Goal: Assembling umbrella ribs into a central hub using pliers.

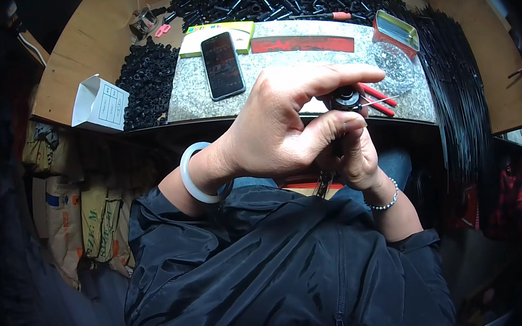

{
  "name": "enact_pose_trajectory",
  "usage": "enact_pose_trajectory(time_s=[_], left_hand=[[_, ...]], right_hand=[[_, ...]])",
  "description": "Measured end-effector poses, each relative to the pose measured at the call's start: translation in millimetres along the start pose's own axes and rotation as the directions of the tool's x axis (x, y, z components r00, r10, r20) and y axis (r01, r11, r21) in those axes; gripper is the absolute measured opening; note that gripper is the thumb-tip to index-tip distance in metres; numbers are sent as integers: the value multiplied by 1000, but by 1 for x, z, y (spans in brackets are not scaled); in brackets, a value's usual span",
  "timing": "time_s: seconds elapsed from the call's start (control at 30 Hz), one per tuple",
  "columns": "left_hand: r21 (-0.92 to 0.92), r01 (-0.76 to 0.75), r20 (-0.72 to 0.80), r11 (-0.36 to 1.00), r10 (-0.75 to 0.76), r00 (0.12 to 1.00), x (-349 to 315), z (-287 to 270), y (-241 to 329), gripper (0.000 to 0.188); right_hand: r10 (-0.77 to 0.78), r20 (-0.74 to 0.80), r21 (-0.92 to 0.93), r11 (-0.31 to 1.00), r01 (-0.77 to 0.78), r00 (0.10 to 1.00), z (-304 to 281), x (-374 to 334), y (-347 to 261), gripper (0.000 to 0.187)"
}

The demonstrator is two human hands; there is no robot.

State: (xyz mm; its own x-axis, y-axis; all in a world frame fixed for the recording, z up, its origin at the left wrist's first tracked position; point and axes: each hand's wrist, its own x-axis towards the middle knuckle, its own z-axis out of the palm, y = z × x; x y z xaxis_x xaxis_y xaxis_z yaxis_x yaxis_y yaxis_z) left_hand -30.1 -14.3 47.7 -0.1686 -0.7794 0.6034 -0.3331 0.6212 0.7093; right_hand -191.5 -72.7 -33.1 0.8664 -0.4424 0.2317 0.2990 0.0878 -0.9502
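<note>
Ideally, the left hand point(276, 120), fingers point(331, 77) pinching the round black part point(347, 98) by the tabletop's point(189, 101) near edge, should spare the thin wire point(373, 102) any bending, though I can't tell the right hand's point(361, 159) grip.

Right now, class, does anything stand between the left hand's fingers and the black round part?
Nothing visible does: the black round part sits between the thumb and index finger of the left hand. The red-handled tool shows beyond them.

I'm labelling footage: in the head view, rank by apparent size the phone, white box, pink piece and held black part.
1. Phone, white box: too alike to rank
2. Black part, partly hidden
3. Pink piece
</note>
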Motion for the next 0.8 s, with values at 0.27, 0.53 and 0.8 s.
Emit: enact_pose_trajectory(time_s=[0.27,0.53,0.8], left_hand=[[87,-3,9,996,2,1000,-1,1,-1,40],[-43,110,-40,993,-112,993,-2,8,2,42],[84,-61,-207,995,78,975,2,25,-7,56]], right_hand=[[-150,-196,-154,981,121,969,15,3,6,60],[-322,-263,-380,901,209,910,19,3,15,44],[-568,-138,-728,614,305,811,23,11,7,28]])
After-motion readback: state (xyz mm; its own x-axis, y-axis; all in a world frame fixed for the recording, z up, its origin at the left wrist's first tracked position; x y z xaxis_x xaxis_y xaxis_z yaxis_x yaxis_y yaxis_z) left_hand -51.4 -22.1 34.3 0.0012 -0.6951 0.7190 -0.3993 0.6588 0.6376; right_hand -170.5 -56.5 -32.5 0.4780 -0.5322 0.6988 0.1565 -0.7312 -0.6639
